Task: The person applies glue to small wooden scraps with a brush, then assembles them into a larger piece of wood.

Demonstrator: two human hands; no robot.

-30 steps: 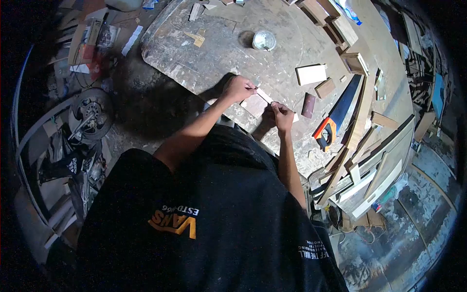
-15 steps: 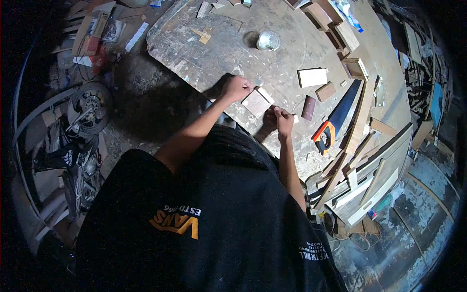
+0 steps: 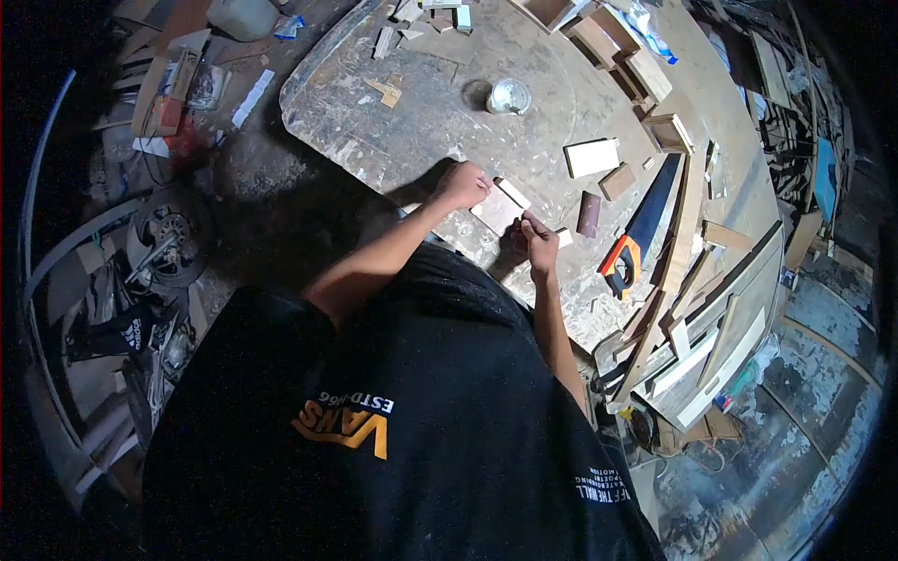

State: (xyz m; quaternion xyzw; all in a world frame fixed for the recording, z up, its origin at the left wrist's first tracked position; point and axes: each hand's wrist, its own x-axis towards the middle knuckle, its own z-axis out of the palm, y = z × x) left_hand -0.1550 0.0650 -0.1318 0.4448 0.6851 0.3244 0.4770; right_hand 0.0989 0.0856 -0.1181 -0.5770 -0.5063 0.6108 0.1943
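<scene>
A small flat wooden board (image 3: 496, 213) lies near the bench's front edge, with a pale narrow wooden strip (image 3: 512, 194) along its far side. My left hand (image 3: 464, 186) is closed, its fingertips pinching at the board's left end beside the strip. At the opposite end, my right hand (image 3: 539, 245) is closed with thumb and fingers pressed together at the board's corner. The fingers and shadow partly cover both ends. Just right of my right hand sits a small pale wood block (image 3: 564, 237).
Sandpaper (image 3: 588, 214), a pale wood block (image 3: 591, 158) and a brown block (image 3: 616, 181) lie to the right. Beyond them is a handsaw (image 3: 647, 224). A glass jar (image 3: 508, 96) stands further back. Wooden box pieces (image 3: 599, 42) and long planks (image 3: 686, 234) line the right side.
Both hands keep their places at the two ends of the board, with slight finger shifts. The whole view has moved a little; the bench items appear slightly further left.
</scene>
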